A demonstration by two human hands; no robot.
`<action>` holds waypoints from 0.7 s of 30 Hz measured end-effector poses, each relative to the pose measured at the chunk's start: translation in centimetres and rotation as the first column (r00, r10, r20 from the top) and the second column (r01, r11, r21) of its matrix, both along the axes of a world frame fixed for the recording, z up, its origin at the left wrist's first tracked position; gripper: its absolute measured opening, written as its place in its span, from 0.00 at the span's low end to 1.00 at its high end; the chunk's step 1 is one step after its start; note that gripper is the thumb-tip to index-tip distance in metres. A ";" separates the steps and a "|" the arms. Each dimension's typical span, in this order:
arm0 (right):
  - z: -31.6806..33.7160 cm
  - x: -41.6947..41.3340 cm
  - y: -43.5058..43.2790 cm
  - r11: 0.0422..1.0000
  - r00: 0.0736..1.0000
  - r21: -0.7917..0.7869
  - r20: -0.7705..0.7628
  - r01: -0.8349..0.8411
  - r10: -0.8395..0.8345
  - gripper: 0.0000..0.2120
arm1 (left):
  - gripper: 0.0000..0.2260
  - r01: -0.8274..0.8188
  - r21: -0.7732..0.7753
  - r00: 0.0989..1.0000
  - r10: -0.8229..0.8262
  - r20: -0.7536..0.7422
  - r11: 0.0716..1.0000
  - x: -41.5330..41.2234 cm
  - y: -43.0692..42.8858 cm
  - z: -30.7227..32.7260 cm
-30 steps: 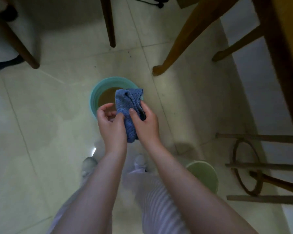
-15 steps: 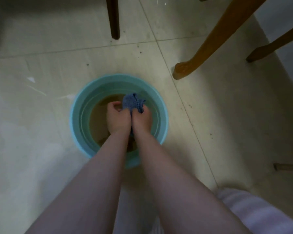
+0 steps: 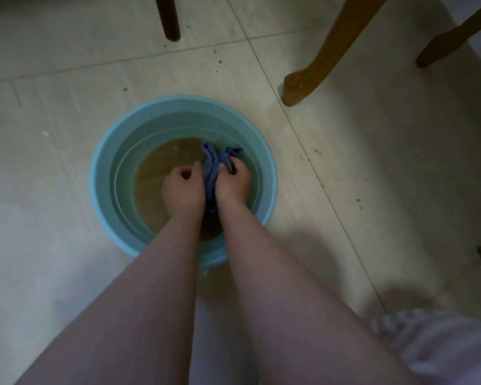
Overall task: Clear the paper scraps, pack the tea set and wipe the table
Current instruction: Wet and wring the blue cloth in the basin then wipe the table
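A light blue round basin (image 3: 106,190) stands on the tiled floor and holds brownish water. Both my hands are down inside it. Between them is a blue cloth (image 3: 214,165), bunched into a roll, its far end sticking up above my fingers. My right hand (image 3: 233,182) is closed around the cloth. My left hand (image 3: 182,190) presses against the cloth's left side with the fingers curled; how much of the cloth it grips is hidden. The cloth's lower end hangs into the water between my wrists.
Wooden furniture legs stand on the floor beyond the basin: a dark one (image 3: 168,18) at the top centre, a curved light brown one (image 3: 314,68) at the upper right, another (image 3: 453,37) at the far right. Pale striped clothing (image 3: 428,345) shows at the lower right.
My hands went down with the blue cloth from above the basin into its water. Since half a second ago the view has come closer and the cloth has been twisted tighter.
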State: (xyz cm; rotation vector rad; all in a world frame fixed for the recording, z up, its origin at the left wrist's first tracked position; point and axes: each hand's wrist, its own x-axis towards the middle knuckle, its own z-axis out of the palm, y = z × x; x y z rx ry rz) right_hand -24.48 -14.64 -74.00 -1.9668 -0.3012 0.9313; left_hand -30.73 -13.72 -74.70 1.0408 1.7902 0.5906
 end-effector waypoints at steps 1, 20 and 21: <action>0.0 -0.3 0.3 1.000 1.000 0.000 -0.012 0.012 -0.012 0.10 | 0.14 0.016 -0.055 0.996 -0.011 0.088 0.998 0.3 0.1 0.4; -1.5 -1.7 -1.3 0.583 0.296 -0.579 0.518 -0.570 0.803 0.24 | 0.24 0.282 0.105 0.840 -0.193 -0.508 0.954 -3.1 -1.6 -0.6; -2.2 -1.7 -1.5 0.485 0.259 -0.644 0.418 -0.592 0.871 0.25 | 0.24 0.348 0.040 0.808 -0.278 -0.519 0.937 -3.2 -1.8 -1.0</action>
